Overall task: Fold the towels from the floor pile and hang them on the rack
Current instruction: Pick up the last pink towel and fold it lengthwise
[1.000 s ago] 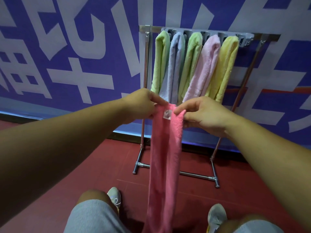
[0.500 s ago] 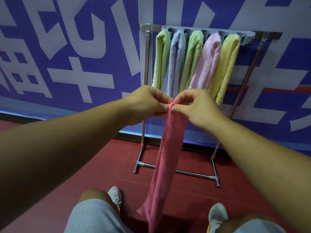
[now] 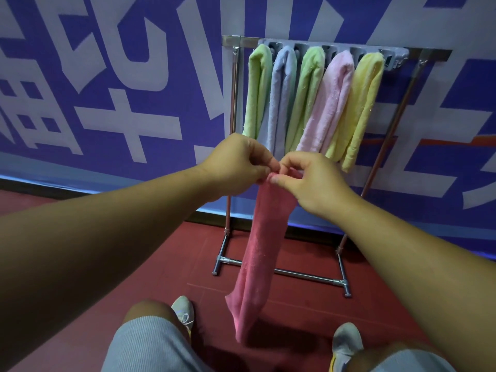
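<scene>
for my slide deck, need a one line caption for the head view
Both hands, left hand and right hand, pinch a folded pink towel before a rack holding five pastel towels.

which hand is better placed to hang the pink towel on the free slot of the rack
Right, probably. The right hand sits nearer the empty slot beside the yellow towel; both hands pinch the pink towel.

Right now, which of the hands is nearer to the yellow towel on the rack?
The right hand. It is below and just left of the yellow towel, near its hanging end. The left hand is farther left, under the lavender towel. Both pinch the pink towel.
</scene>
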### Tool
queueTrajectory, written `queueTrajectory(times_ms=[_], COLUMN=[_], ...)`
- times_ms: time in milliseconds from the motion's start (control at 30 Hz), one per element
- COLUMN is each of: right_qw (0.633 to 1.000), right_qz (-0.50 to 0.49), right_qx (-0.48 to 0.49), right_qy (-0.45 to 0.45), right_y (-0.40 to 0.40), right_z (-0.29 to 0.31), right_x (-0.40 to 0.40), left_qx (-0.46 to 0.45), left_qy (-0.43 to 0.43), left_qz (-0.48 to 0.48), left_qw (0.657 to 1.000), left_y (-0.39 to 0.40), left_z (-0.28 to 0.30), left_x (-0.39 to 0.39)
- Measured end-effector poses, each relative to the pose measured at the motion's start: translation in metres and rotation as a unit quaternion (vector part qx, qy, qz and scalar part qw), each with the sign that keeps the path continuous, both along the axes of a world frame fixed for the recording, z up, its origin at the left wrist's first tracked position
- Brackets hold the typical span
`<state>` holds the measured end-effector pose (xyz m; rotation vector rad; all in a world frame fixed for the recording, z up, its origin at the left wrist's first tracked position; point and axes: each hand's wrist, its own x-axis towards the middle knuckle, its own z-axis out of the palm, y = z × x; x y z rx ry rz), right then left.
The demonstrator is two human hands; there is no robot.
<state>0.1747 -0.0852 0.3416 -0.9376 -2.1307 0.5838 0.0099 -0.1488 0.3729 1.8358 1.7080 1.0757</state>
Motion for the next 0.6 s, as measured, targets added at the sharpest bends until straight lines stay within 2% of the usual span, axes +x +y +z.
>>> queueTrajectory(times_ms=[100, 267, 367, 433, 500, 600], right_qw=[0.999, 0.997, 0.995, 0.993, 0.995, 0.993], right_qz=[-0.002, -0.012, -0.001, 0.026, 0.030, 0.061], right_qx=[0.051, 0.031, 0.000, -0.057, -0.079, 0.000], right_qy=[0.017, 0.071, 0.101, 0.103, 0.055, -0.105], right_y=[0.000, 0.002, 0.003, 0.003, 0.005, 0.008], right_z=[0.001, 0.004, 0.002, 0.001, -0.001, -0.005], right_x=[-0.003, -0.004, -0.008, -0.007, -0.002, 0.011], left_qx=[-0.002, -0.030, 0.014, 0.044, 0.051, 0.054], left_qy=[0.000, -0.056, -0.001, 0.043, 0.057, 0.075], left_qz=[0.004, -0.040, 0.008, 0.032, 0.031, 0.026], left_qw=[1.000, 0.997, 1.000, 0.998, 0.997, 0.995], left_y=[0.000, -0.004, -0.002, -0.001, 0.000, 0.000], left_z=[0.001, -0.003, -0.005, -0.007, -0.008, -0.006], left_x=[0.000, -0.003, -0.001, 0.000, -0.001, -0.004])
